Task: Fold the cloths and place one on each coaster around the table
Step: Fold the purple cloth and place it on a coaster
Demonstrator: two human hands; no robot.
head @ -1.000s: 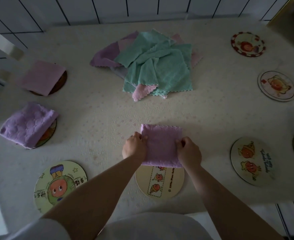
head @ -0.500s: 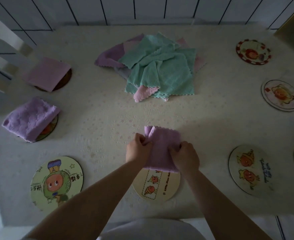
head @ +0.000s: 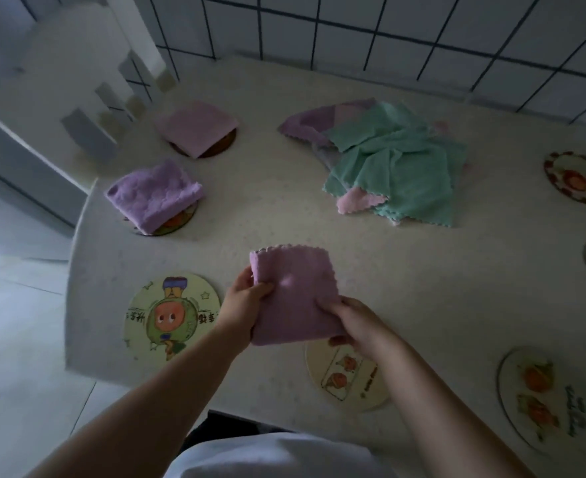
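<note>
Folded purple cloth (head: pixel 293 294) held above the table (head: pixel 405 270), between the cartoon coaster (head: pixel 172 315) and the near coaster (head: pixel 348 377). Left hand (head: pixel 243 310) pinches its left edge; right hand (head: pixel 357 326) grips its lower right corner. Two folded cloths (head: pixel 153 194) (head: pixel 196 127) lie on coasters at left. Unfolded pile (head: pixel 388 160) sits beyond.

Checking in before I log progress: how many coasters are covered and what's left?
Done: a pink folded cloth and a purple folded cloth each lie on a coaster at the left. In hand: the left hand and right hand grip a third folded cloth above the table. Left: five bare coasters in view, the cartoon coaster nearest, and the unfolded pile.
</note>
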